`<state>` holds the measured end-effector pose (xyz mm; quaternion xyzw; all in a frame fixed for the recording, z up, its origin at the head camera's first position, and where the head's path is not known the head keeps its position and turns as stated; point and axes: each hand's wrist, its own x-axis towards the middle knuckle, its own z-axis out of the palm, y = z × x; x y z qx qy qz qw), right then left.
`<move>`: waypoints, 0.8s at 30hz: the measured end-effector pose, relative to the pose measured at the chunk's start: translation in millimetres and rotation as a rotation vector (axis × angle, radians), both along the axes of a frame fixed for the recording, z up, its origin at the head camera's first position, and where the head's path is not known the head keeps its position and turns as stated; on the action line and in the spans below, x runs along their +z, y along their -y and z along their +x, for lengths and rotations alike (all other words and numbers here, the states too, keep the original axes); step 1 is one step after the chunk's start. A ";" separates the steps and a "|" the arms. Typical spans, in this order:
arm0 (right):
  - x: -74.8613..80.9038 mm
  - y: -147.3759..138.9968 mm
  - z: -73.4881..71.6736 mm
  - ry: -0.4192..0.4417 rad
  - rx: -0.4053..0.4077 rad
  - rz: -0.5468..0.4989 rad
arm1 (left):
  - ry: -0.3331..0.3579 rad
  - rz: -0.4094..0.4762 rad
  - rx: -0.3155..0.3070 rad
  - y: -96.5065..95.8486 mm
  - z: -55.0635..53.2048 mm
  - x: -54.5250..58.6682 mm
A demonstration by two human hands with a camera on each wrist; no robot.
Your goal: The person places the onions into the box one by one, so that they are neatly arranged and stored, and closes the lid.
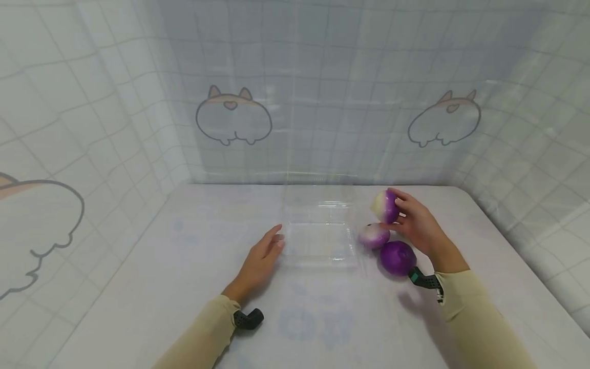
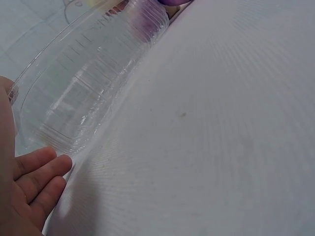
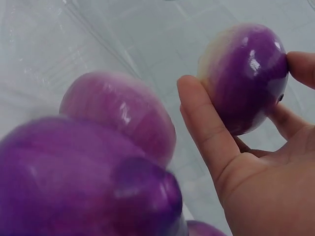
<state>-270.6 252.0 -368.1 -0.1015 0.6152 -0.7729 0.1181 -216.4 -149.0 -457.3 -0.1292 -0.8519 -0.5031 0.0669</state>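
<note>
We see the right hand pinching a white-and-purple bulb near a paler bulb and a dark purple bulb, right of a clear container; our left hand, fingers loosely extended, is at the container's left side, perhaps just touching

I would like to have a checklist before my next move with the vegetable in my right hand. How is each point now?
1. Grip of right hand on held vegetable: ok, held from both sides.
2. Held vegetable apart from nearest loose vegetable: ok, gap shows in right wrist view.
3. Clear container free inside: ok, appears empty.
4. Held vegetable over container, if going there: not ok, right of it.
5. Left hand touching container: cannot tell; very close to its edge.
</note>
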 end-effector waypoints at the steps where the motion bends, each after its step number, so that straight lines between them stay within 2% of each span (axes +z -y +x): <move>1: -0.1 1.0 -0.7 -0.003 0.006 -0.007 | -0.001 0.000 0.000 -0.5 0.3 0.0; 16: 3.6 27.6 -12.3 0.005 0.013 -0.108 | 0.003 0.006 0.004 -1.6 2.8 -0.3; 20: 4.8 33.9 -14.1 0.016 0.005 -0.115 | 0.014 0.004 0.005 -0.9 3.9 -0.3; 24: 4.5 40.6 -14.7 0.018 -0.024 -0.076 | 0.008 0.002 -0.001 -0.1 2.6 -1.0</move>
